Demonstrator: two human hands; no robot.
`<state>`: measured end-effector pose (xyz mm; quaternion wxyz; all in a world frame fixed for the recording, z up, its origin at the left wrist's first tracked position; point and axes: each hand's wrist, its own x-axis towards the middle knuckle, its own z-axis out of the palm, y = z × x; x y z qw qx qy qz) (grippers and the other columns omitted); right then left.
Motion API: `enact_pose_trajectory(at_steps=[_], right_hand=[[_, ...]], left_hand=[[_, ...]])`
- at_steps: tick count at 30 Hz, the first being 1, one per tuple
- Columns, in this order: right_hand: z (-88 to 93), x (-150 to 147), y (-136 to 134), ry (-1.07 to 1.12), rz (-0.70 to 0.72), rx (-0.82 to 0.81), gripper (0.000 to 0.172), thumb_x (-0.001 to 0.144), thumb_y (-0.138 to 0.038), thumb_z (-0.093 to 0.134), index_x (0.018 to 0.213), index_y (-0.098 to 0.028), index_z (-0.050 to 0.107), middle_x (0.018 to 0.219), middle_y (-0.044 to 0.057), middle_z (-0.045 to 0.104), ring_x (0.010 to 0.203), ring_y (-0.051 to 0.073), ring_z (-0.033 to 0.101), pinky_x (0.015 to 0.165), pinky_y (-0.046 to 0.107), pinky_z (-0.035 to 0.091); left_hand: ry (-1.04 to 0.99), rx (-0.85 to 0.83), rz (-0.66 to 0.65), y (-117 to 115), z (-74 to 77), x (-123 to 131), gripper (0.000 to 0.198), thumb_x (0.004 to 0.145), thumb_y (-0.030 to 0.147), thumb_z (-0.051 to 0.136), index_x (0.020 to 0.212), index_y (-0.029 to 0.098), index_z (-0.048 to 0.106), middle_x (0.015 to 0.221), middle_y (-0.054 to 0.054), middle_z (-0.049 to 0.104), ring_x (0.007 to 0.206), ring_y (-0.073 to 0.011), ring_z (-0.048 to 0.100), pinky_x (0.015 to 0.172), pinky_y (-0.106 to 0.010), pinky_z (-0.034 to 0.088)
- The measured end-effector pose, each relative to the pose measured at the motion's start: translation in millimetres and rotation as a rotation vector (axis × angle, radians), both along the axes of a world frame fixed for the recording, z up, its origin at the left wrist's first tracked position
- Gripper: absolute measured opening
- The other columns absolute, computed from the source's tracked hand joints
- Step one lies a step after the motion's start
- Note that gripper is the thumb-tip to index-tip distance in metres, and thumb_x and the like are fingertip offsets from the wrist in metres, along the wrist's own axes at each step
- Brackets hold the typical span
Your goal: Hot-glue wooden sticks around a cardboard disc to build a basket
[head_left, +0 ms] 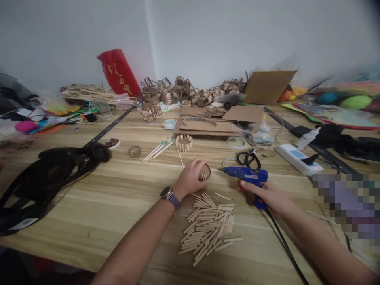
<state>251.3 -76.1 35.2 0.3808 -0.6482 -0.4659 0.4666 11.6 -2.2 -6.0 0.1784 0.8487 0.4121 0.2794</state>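
Observation:
My left hand (pixel 191 177) is closed around a small round cardboard piece (pixel 204 171) tilted up on its edge, with a few short sticks on its face. In my right hand (pixel 267 193) is a blue glue gun (pixel 247 175), its nozzle pointing left at the cardboard piece, a small gap apart. One finger rests by the orange trigger. A loose pile of short wooden sticks (pixel 208 227) lies on the table below my hands. Behind my left hand stands a small round basket (pixel 184 143) ringed with upright sticks.
Black-handled scissors (pixel 248 159) lie behind the glue gun, near a white power strip (pixel 298 159). A black bag (pixel 62 170) lies at the left. Cardboard sheets (pixel 208 126) and several finished stick baskets (pixel 166 98) sit at the back. The gun's black cord (pixel 285 241) runs toward the front edge.

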Motion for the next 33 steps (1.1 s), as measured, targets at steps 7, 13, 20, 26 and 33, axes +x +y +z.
enact_pose_trajectory(at_steps=[7,13,20,26,33], right_hand=[[-4.8,-12,-3,-0.243,0.189,0.161,0.055,0.064,-0.074,0.061,0.061,-0.018,0.064,0.063,0.004,0.066,0.061,0.019,0.058,0.058,0.029,0.045],[-2.3,-17,-3,-0.300,0.266,0.183,0.053,0.067,-0.072,0.057,0.058,-0.020,0.061,0.060,0.003,0.064,0.061,0.020,0.058,0.064,0.031,0.048],[-2.0,-24,-5,-0.318,0.246,0.200,0.051,0.067,-0.071,0.056,0.056,-0.021,0.057,0.057,0.002,0.061,0.058,0.019,0.057,0.062,0.031,0.049],[-2.4,-27,-5,-0.347,0.252,0.212,0.048,0.068,-0.068,0.055,0.054,-0.022,0.056,0.054,0.001,0.060,0.055,0.018,0.055,0.058,0.030,0.048],[-3.6,-28,-3,-0.385,0.251,0.244,0.043,0.071,-0.061,0.054,0.051,-0.023,0.055,0.054,0.002,0.061,0.058,0.020,0.058,0.060,0.030,0.048]], left_hand=[[-0.009,-0.024,0.007,0,-0.1,-1,0.066,0.066,0.018,0.067,0.129,0.016,0.046,0.140,-0.016,0.042,0.132,-0.0305,0.039,0.112,-0.046,0.035],[-0.001,-0.035,0.014,1,0.4,-2,0.067,0.066,0.018,0.067,0.129,0.014,0.046,0.140,-0.017,0.042,0.132,-0.0300,0.039,0.112,-0.045,0.035],[-0.009,-0.007,0.006,2,-0.2,-2,0.066,0.066,0.019,0.068,0.128,0.011,0.047,0.135,-0.016,0.048,0.128,-0.0290,0.043,0.111,-0.043,0.036],[-0.014,-0.003,0.001,3,-2.1,-2,0.065,0.067,0.020,0.067,0.128,0.015,0.046,0.134,-0.014,0.049,0.127,-0.0280,0.044,0.112,-0.042,0.035],[-0.037,-0.003,-0.004,3,-3.3,-1,0.065,0.066,0.019,0.066,0.128,0.018,0.046,0.133,-0.012,0.050,0.127,-0.0282,0.045,0.111,-0.044,0.036]])
